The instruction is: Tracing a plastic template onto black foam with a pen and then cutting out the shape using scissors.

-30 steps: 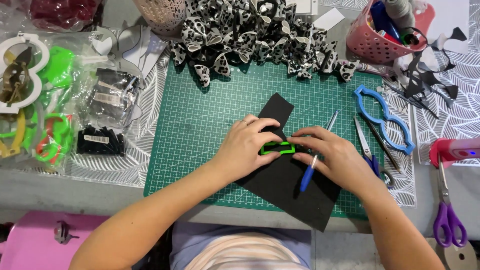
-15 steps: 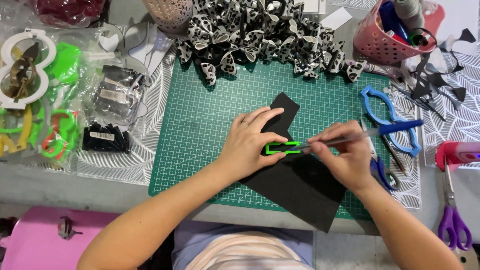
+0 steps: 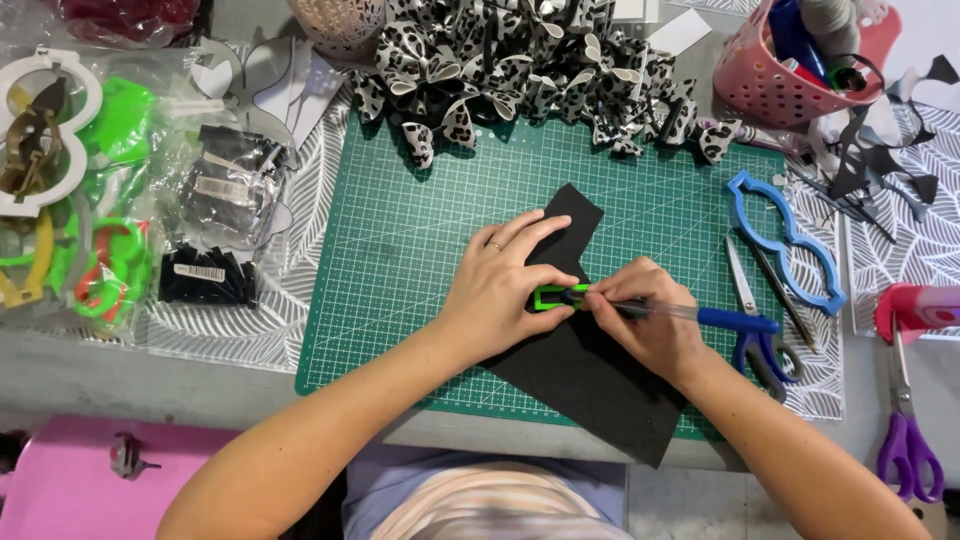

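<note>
Left hand (image 3: 500, 295) presses the green template (image 3: 553, 297) flat on the black sheet (image 3: 590, 375), mat centre; right hand (image 3: 650, 320), at three o'clock, pinches a blue pen (image 3: 700, 316). Keep the template pinned while tracing.

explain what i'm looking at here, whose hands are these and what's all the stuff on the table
This is one picture from a camera worn on a person's head, looking down at their own two bare hands; no machine is involved. The left hand presses a small green template flat onto a black sheet. The right hand holds a pen with a blue cap, its tip at the template's edge. The sheet lies on a green cutting mat. Around it: a heap of black-and-white patterned bows, a blue template, blue-handled scissors, purple-handled scissors, a pink basket and bagged supplies on the left.
</note>
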